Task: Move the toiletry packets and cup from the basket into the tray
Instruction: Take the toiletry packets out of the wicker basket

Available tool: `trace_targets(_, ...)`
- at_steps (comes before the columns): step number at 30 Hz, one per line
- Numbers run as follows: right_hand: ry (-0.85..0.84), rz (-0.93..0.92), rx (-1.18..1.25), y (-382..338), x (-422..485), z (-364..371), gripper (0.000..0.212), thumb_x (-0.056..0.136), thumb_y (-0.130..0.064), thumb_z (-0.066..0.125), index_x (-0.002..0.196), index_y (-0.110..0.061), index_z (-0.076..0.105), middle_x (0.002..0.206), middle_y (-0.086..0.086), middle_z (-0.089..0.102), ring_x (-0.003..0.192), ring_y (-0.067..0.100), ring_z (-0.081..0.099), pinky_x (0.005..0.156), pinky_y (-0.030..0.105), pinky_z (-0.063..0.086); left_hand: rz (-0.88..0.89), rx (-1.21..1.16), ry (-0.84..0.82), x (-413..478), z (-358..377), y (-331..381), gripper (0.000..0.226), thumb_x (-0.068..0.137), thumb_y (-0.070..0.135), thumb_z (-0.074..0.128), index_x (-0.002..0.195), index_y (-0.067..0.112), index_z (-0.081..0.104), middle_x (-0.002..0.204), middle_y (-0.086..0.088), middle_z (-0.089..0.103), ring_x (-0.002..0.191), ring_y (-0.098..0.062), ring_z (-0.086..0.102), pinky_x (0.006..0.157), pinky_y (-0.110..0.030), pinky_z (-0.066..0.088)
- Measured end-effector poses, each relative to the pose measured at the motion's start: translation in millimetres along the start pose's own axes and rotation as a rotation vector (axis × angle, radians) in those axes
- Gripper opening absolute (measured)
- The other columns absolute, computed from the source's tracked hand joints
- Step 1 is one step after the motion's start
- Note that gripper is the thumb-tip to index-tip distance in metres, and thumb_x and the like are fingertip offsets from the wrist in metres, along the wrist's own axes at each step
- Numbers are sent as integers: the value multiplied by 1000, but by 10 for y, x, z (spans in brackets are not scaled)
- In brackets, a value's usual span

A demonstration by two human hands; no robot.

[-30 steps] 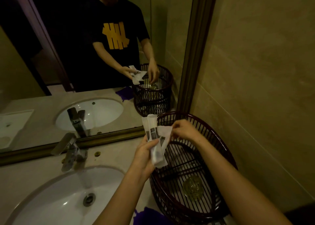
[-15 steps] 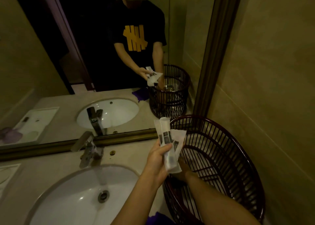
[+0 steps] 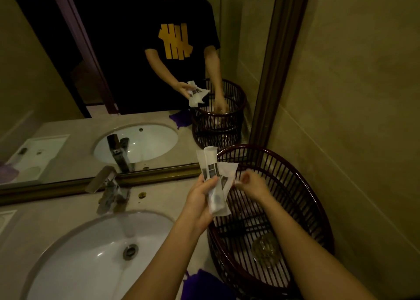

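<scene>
Toiletry packets [image 3: 214, 181], white with dark printed squares, stood fanned upright in the left hand [image 3: 200, 203], its fingers closed around their lower halves, held above the strip of table [image 3: 163, 199] between the sink [image 3: 91, 258] and the basket [image 3: 284, 208]. The packets' outer edge hung just over the basket's near rim. The right hand [image 3: 252, 183] hovered over the basket's mouth, its fingers pinched on something small and pale; I could not tell what. That forearm crossed the near rim and covered part of the opening.

The basket, dark and slatted, sat in the corner with its far side close against the wall [image 3: 352, 117] and its back near the mirror frame [image 3: 272, 72]. A glass cup [image 3: 266, 249] lay low on its floor, well apart from both hands. Something purple [image 3: 204, 286] lay at the table's front edge, just beside the basket. The faucet [image 3: 109, 190] stood behind the sink, left of the hands.
</scene>
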State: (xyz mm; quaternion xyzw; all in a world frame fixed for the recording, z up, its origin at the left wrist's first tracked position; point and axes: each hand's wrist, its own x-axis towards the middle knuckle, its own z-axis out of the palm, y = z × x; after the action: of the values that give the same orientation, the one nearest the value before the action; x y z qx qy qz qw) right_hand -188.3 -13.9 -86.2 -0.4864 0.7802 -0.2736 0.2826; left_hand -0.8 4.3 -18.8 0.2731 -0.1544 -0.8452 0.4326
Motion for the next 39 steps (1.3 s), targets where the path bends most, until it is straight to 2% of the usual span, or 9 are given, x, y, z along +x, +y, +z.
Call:
trace_targets(4,288,-310,340,-607,-452,-639,20,91,-41,71,92,-23,64,87,-9,66,86,9,62,71,24,50,-127,-126,-61,-58,42,62,54,91,18,64,144,11,51,143,-19,56,132,-38,52,113,-51,39)
trace_targets(7,165,-551,82,-971,-852,-749,17,87,-36,74,99,-29,65,101,-16,63,102,2,52,82,15,43,-125,-132,-70,-79,70,74,48,100,32,53,140,7,55,142,-19,57,133,-34,52,116,-48,35)
trace_targets(12,95,-668,-429,-1106,-995,-542,24,87,-44,70,103,-27,67,112,-9,62,113,14,44,90,36,40,-110,-116,-49,-153,107,101,49,103,38,43,137,4,55,110,-18,69,101,-27,67,102,-37,44)
trace_targets(17,-36,-635,-202,-1005,-1014,-664,28,99,-42,56,116,-27,72,126,-12,61,120,7,43,101,30,38,-142,-108,-53,-123,78,79,47,95,31,54,133,2,56,120,-23,67,110,-32,67,106,-43,45)
trace_targets(21,130,-449,-29,-733,-924,-921,19,99,-28,58,114,-23,70,110,-8,67,103,5,60,85,22,48,-116,-85,-18,-49,28,65,53,92,15,63,143,11,51,142,-18,57,124,-40,59,111,-49,42)
trace_targets(24,3,-193,-325,-354,-762,-864,22,94,-30,65,112,-16,68,112,5,70,107,21,64,85,32,51,-51,-12,-3,-8,1,34,49,98,1,50,144,14,49,145,-19,53,124,-41,58,105,-49,47)
trace_targets(32,-561,335,-595,288,-706,-140,114,79,-59,75,160,-20,4,163,17,25,144,40,33,113,49,38,-21,93,-19,-10,-32,24,48,99,1,47,145,14,47,144,-18,55,124,-37,58,106,-49,45)
trace_targets(36,-594,398,-760,363,-661,62,123,78,-57,77,160,-23,-8,164,21,14,146,46,24,114,57,35,1,123,29,9,-54,27,49,97,2,51,144,15,49,142,-19,57,131,-38,53,113,-54,36)
trace_targets(39,-580,430,-804,465,-641,187,90,98,-41,58,160,-19,-3,166,18,6,150,43,15,120,55,25,7,110,36,-24,-25,29,49,97,2,51,144,13,49,140,-20,58,130,-38,53,112,-53,38)
